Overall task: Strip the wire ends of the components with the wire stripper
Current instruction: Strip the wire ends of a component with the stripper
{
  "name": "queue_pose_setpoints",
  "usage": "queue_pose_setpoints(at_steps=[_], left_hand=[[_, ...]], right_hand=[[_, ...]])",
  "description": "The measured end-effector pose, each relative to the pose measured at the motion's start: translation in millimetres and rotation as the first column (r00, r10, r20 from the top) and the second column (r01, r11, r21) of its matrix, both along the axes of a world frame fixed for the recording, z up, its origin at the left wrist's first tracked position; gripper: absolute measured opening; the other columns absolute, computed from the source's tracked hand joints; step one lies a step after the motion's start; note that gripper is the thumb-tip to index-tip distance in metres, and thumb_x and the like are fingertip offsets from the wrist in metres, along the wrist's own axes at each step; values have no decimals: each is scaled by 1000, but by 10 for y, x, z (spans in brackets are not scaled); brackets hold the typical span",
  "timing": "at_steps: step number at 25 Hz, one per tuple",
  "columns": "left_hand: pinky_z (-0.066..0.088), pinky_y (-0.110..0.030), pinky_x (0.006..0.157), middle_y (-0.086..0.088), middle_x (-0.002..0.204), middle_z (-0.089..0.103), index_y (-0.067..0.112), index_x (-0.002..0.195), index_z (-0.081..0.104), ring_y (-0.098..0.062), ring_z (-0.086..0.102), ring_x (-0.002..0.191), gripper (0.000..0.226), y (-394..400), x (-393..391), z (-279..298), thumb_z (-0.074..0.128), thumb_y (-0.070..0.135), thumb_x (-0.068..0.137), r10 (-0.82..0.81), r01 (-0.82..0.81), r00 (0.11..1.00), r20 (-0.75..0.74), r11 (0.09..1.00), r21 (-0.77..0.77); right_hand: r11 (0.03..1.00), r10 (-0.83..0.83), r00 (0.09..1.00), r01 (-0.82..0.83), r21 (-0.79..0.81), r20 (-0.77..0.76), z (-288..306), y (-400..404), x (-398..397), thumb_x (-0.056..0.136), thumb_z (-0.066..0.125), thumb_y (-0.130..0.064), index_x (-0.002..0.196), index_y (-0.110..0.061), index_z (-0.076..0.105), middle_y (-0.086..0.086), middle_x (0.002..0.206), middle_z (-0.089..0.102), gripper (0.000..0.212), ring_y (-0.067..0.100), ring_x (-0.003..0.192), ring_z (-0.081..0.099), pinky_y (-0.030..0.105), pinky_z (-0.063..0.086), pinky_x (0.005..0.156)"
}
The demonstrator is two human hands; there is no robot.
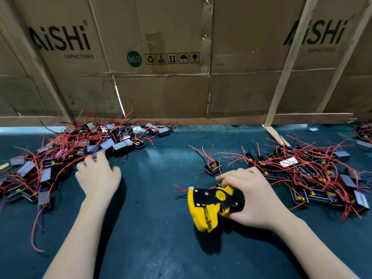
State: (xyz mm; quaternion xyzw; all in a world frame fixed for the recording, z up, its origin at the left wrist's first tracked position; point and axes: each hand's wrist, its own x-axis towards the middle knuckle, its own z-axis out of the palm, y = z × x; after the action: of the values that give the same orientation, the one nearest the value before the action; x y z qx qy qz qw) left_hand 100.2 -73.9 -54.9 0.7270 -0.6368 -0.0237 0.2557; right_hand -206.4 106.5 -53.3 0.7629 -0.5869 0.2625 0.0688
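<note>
- My right hand (259, 196) has its grip wrapped round the yellow wire stripper (211, 206), ready to cut.
- My left hand (98, 174), fingers loose and holding nothing, reaches toward the left pile of components (66, 154) to fetch one.

left hand (98, 174) fingertips motion-blurred, wire stripper (211, 206) handles hidden in right hand (255, 196)

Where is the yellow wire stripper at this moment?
In the head view the wire stripper is right of centre, low over the green table, held by the right hand, just before a lone component.
</note>
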Motion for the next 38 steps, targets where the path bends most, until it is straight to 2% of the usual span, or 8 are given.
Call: queue_pose_setpoints(at_steps=[7, 12, 19, 26, 30, 32, 36, 38], left_hand=[[39, -52, 96, -30, 127, 43, -5, 129, 51, -48, 46, 113, 43, 2, 21, -53, 61, 11, 90, 4, -6, 998, 63, 1000, 20], [38, -53, 91, -37, 116, 50, -5, 117, 53, -51, 48, 110, 34, -28, 88, -59, 64, 10, 89, 48, -47, 998, 50, 999, -23], [37, -46, 93, -29, 121, 56, 7, 127, 54, -43, 47, 114, 41, -92, 34, -118, 57, 25, 91, 2, -4, 980, 200, 1000, 11], [35, -50, 91, -32, 115, 58, -1, 116, 52, -45, 48, 113, 37, -141, 38, -162, 64, 22, 90, -7, 23, 984, 176, 995, -92], [40, -46, 88, -20, 113, 65, 7, 115, 59, -41, 53, 110, 35, -105, 12, -95, 59, 36, 95, -108, 110, 994, 23, 989, -103], [42, -37, 76, -7, 92, 68, 13, 100, 65, -31, 59, 93, 29, -18, -117, 28, 51, 38, 99, -298, 250, 867, -400, 953, -168], [38, -23, 49, -13, 69, 67, 3, 77, 65, -21, 54, 52, 40, 295, -634, 277, 43, 25, 102, -233, 516, 98, -968, 843, -151], [37, -21, 42, -7, 56, 65, 11, 67, 61, -18, 53, 42, 41, 470, -806, 214, 45, 23, 102, -317, 607, 244, -917, 787, -111]], right_hand=[[918, -373, 910, 391, 74, -179, -43, -44, -295, 68, 42, -82, 88, -27, 63, -12, 85, 65, 63, 19, 90, 59, 38, 38, 83], [766, -642, 766, 643, 13, -23, -32, -22, -462, 70, 68, -67, 82, -20, 65, -2, 89, 70, 48, 27, 93, 64, 37, 38, 77], [842, -436, 702, 539, -19, 563, 116, 18, -411, 75, 76, -47, 72, -16, 64, 2, 73, 63, 33, 14, 71, 55, 17, 37, 65], [878, -360, 608, 478, 36, 708, 112, 27, -418, 80, 66, -53, 72, -9, 63, 13, 67, 61, 44, 20, 67, 48, 16, 35, 60], [985, -112, 352, 161, 58, 929, 134, -10, -414, 84, 58, -52, 66, -10, 69, 19, 78, 70, 47, 26, 70, 67, 29, 56, 69], [994, -108, 230, 14, 107, 967, 147, -11, -397, 81, 57, -54, 66, -10, 69, 24, 79, 70, 48, 36, 73, 71, 40, 60, 68], [984, -162, 338, -21, 180, 927, 88, -8, -379, 78, 61, -56, 72, -5, 65, 24, 78, 69, 51, 39, 74, 69, 51, 56, 74], [982, -157, 365, -44, 185, 918, 99, -6, -345, 78, 61, -56, 74, -4, 64, 23, 78, 69, 52, 37, 73, 68, 49, 56, 72]])
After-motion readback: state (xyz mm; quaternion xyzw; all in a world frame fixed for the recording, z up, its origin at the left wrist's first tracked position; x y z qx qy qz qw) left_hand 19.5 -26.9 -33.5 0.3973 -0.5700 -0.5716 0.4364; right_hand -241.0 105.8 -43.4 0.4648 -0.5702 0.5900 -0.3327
